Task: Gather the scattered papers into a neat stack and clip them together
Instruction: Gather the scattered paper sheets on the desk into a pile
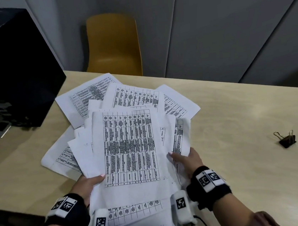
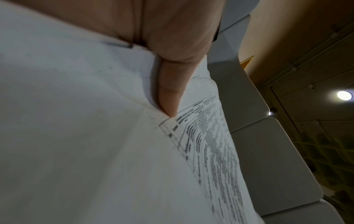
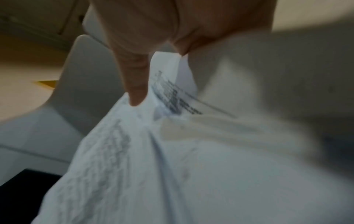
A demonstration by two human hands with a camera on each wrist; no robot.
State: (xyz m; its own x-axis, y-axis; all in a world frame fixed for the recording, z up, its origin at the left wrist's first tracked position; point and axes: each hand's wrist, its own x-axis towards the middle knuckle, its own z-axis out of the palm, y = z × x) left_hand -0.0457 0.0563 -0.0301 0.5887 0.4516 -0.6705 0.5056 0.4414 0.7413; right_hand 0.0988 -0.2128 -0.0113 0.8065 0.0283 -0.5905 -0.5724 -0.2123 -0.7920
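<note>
A loose, uneven bundle of white papers (image 1: 130, 152) printed with tables is lifted at a tilt over the desk. My left hand (image 1: 89, 182) grips its left edge, thumb on top; the thumb (image 2: 170, 91) presses the sheet in the left wrist view. My right hand (image 1: 186, 158) pinches the right edge, with its thumb (image 3: 134, 84) on the papers (image 3: 172, 166). More printed sheets (image 1: 91, 99) lie fanned out on the desk behind and under the bundle. A black binder clip (image 1: 286, 140) with wire handles rests on the desk to the right, apart from both hands.
The beige desk (image 1: 229, 122) runs to a far edge, where a yellow chair (image 1: 114, 46) stands. A black computer monitor (image 1: 9, 63) rises at the left, with cables at its foot. Grey wall panels close the back.
</note>
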